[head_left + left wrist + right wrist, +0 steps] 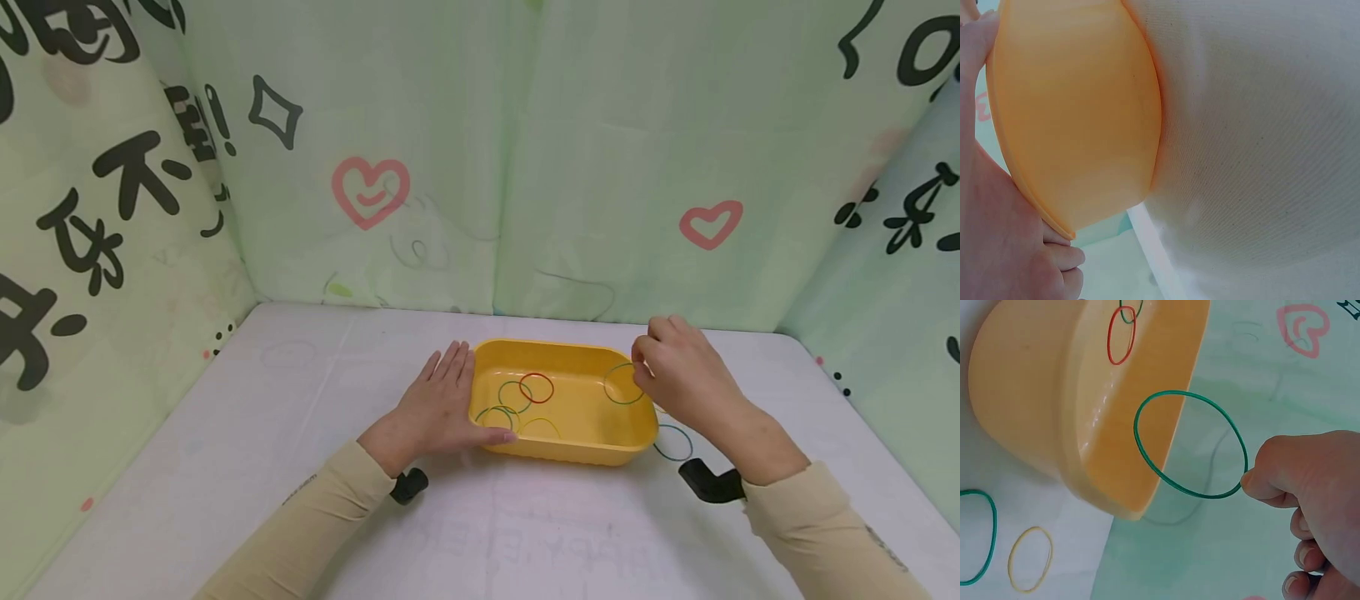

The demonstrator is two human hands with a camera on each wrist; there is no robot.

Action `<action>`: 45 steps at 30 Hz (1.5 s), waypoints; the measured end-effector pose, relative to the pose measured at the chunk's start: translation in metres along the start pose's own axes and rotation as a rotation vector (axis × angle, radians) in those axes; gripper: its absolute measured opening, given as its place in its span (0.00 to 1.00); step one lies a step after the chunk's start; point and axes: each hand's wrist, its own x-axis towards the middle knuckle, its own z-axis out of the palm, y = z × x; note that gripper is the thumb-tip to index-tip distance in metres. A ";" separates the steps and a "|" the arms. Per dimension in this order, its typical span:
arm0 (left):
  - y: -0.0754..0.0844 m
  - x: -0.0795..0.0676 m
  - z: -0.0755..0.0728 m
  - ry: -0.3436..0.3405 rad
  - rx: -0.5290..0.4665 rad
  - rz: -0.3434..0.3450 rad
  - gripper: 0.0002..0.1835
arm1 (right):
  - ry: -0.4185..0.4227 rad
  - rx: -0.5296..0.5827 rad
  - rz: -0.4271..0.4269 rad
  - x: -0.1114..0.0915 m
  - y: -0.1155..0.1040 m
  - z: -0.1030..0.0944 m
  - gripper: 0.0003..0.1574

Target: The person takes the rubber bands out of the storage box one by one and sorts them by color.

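A yellow plastic tray (585, 427) sits on the table with several thin rubber bands inside, among them a red rubber band (553, 389). My left hand (438, 408) rests against the tray's left end, fingers straight along the outside and thumb over the near rim. Above the tray's right end, my right hand (686, 375) pinches a green rubber band (1172, 393) between thumb and forefinger. That band hangs as an open loop. On the table right of the tray lie a blue-green rubber band (692, 442) and a yellow rubber band (1051, 550).
The white tabletop (360, 367) extends around the tray. A pale green printed curtain (450, 275) stands behind and along both sides. Black wrist mounts (408, 486) show under both wrists.
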 end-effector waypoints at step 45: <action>0.001 -0.002 -0.001 -0.002 -0.014 -0.004 0.70 | -0.081 -0.023 0.090 -0.058 0.038 0.002 0.09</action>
